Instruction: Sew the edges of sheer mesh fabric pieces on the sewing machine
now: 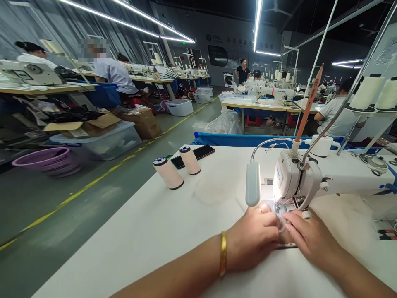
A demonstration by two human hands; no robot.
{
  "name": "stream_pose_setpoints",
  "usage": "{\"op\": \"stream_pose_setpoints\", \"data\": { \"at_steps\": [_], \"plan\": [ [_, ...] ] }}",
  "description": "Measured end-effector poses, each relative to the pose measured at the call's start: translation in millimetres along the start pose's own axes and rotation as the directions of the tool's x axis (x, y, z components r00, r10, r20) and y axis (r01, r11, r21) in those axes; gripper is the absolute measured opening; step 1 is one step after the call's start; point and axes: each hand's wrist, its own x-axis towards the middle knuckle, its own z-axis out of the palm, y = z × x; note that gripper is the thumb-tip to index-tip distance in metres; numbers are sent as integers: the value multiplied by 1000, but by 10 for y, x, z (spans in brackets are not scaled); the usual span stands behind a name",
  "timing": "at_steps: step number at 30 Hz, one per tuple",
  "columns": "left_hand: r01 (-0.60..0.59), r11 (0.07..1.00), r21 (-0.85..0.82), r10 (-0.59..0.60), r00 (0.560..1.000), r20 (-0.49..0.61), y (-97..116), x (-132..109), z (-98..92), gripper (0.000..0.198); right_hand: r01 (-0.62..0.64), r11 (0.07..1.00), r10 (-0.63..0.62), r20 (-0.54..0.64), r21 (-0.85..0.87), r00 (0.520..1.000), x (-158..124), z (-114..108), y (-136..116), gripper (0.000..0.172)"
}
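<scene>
Under the lit head of a white sewing machine (287,174), a small pale curved strip (282,223), perhaps fabric, lies at the needle area. My left hand (256,236), a gold bangle on its wrist, is closed beside the presser foot with its fingertips at the strip. From the other side my right hand (310,236) pinches at the strip's right edge, thumb and forefinger close together. The fingers cover much of the strip and of the metal plate below. A grey lamp (253,184) hangs just above my left knuckles.
Two thread cones (168,174) and a black phone (195,156) are on the white table (173,236), left of the machine. A brown pencil (310,103) stands upright on the machine head. Thread cones (366,93) stand behind right. Other people work at machines beyond the aisle.
</scene>
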Motion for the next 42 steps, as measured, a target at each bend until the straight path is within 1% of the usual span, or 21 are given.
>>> {"op": "stream_pose_setpoints", "data": {
  "at_steps": [2, 3, 4, 6, 7, 9, 12, 14, 16, 19, 23, 26, 29, 37, 40, 42],
  "plan": [
    [-67, 997, -24, 67, 998, 16, 58, -22, -36, 8, 14, 1000, -14, 0, -17, 1000, 0, -4, -7, 27],
    [-77, 996, -34, 78, 997, 6, 77, -27, -45, 5, 26, 999, -26, 10, -20, 1000, 2, -8, -17, 28],
    [-68, 997, -29, 68, 998, -13, 86, -27, -45, 5, 39, 999, -38, 26, -21, 999, 3, -12, -29, 28],
    [-9, 1000, 28, 10, 999, -49, 74, -22, -18, 18, 57, 998, -56, 57, -15, 997, 3, -20, -55, 26],
    [29, 997, 69, -24, 998, -63, 55, -21, 6, 21, 65, 998, -64, 67, -10, 996, 2, -22, -66, 27],
    [79, 986, 144, -71, 995, -64, 12, -26, 61, 23, 79, 997, -79, 68, -5, 995, -4, -26, -78, 29],
    [113, 970, 216, -103, 993, -56, -15, -44, 113, 28, 98, 995, -98, 54, 14, 994, -10, -34, -81, 39],
    [122, 972, 202, -110, 992, -68, 8, -51, 116, 28, 101, 994, -104, 51, 42, 993, -7, -44, -78, 41],
    [106, 982, 154, -94, 992, -79, 46, -53, 106, 25, 102, 993, -105, 55, 63, 993, -3, -51, -73, 41],
    [80, 991, 110, -73, 995, -68, 93, -54, 92, 22, 112, 992, -115, 52, 61, 992, -3, -51, -62, 42],
    [92, 989, 112, -86, 995, -54, 115, -61, 89, 21, 124, 991, -125, 39, 41, 991, -9, -40, -56, 40],
    [104, 988, 115, -98, 994, -57, 114, -64, 94, 21, 105, 994, -106, 54, 19, 993, -6, -39, -60, 36],
    [113, 986, 121, -107, 993, -56, 110, -71, 105, 21, 104, 995, -104, 44, 0, 994, 1, -39, -63, 32],
    [118, 981, 157, -109, 992, -65, 101, -73, 111, 16, 94, 995, -95, 39, 21, 995, 10, -36, -65, 32],
    [98, 981, 166, -88, 994, -65, 115, -65, 100, 16, 74, 997, -76, 35, 34, 997, 14, -31, -74, 31],
    [65, 985, 160, -59, 997, -43, 134, -68, 95, 17, 65, 997, -66, 37, 36, 997, 17, -27, -77, 30]
  ]
}}
